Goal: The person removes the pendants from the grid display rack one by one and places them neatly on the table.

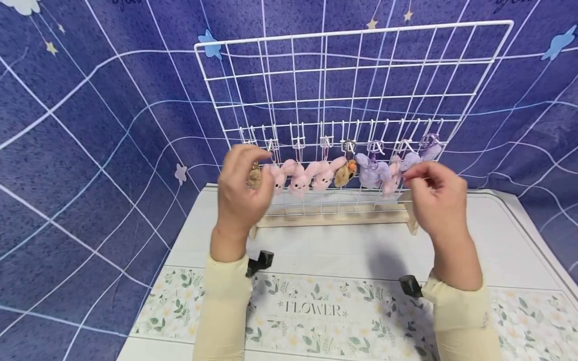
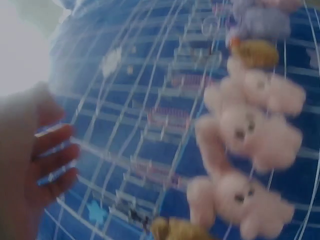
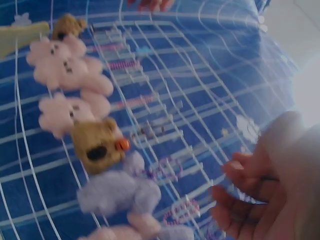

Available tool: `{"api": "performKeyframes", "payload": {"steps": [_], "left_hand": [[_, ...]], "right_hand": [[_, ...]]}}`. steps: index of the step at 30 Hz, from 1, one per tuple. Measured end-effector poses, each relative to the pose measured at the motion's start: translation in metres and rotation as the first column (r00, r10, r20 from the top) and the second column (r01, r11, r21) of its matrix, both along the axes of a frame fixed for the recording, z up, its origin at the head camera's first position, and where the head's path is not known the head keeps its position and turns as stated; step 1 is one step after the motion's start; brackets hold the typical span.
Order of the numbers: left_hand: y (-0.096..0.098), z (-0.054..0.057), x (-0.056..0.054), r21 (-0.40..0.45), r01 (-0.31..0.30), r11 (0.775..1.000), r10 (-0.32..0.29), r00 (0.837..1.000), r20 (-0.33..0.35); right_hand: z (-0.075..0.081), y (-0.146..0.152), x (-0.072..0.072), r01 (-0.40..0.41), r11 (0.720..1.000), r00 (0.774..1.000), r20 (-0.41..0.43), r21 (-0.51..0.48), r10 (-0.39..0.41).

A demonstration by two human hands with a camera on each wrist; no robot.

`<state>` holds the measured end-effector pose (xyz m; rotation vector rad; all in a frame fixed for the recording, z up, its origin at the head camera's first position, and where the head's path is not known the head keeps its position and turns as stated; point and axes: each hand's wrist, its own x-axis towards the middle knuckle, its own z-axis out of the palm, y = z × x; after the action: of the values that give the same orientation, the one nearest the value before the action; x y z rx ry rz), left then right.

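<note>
Looks like fuzzy, matt plush on the pink bunny keychains (image 1: 298, 185), smooth coated metal on the grid rack (image 1: 324, 35), matt wood along the base (image 1: 334, 219).

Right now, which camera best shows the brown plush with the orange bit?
The right wrist view: the brown plush looks largest there, its orange bit and dark patch clear. In the head view it's small; in the left wrist view, blurred.

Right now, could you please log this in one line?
left hand: empty, near brown plush | right hand: near purple plush | pink plushes: hung on rack
</note>
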<state>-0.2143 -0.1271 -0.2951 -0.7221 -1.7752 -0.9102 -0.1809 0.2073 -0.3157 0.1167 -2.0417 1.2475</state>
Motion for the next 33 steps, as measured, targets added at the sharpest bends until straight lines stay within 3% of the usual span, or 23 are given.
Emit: {"api": "performKeyframes", "payload": {"steps": [4, 8, 11, 13, 17, 23, 26, 29, 31, 33], "left_hand": [[-0.018, 0.005, -0.024, 0.215, -0.006, 0.977, 0.021, 0.997, -0.068], [-0.037, 0.003, -0.049, 0.387, -0.022, 0.922, 0.044, 0.998, -0.047], [-0.052, -0.006, -0.062, 0.502, 0.009, 0.865, -0.027, 0.999, 0.029], [-0.060, -0.016, -0.069, 0.561, 0.028, 0.828, -0.098, 0.991, 0.095], [-0.070, -0.038, -0.083, 0.626, 0.039, 0.779, -0.236, 0.943, 0.234], [-0.063, -0.073, -0.097, 0.655, 0.069, 0.753, -0.405, 0.833, 0.377], [-0.056, -0.086, -0.101, 0.655, 0.063, 0.753, -0.434, 0.796, 0.422], [-0.052, -0.097, -0.107, 0.648, 0.028, 0.761, -0.410, 0.794, 0.448], [-0.051, -0.105, -0.113, 0.646, 0.004, 0.764, -0.383, 0.808, 0.447], [-0.050, -0.113, -0.119, 0.663, 0.018, 0.748, -0.389, 0.821, 0.417]], "right_hand": [[0.003, 0.020, -0.015, 0.032, 0.974, 0.991, -0.120, -0.223, -0.060], [-0.001, 0.036, -0.030, 0.087, 0.936, 0.980, -0.141, -0.341, -0.142], [-0.009, 0.042, -0.039, 0.120, 0.913, 0.982, -0.090, -0.389, -0.168], [-0.015, 0.045, -0.045, 0.125, 0.904, 0.986, -0.052, -0.410, -0.160], [-0.024, 0.048, -0.052, 0.086, 0.885, 0.996, 0.024, -0.457, -0.084], [-0.032, 0.051, -0.057, -0.023, 0.804, 0.991, 0.093, -0.595, 0.097], [-0.035, 0.052, -0.059, -0.059, 0.779, 0.987, 0.082, -0.624, 0.141], [-0.035, 0.051, -0.059, -0.100, 0.772, 0.981, 0.065, -0.628, 0.180], [-0.036, 0.050, -0.059, -0.120, 0.777, 0.979, 0.057, -0.618, 0.196], [-0.037, 0.049, -0.058, -0.140, 0.768, 0.976, 0.045, -0.625, 0.214]]}}
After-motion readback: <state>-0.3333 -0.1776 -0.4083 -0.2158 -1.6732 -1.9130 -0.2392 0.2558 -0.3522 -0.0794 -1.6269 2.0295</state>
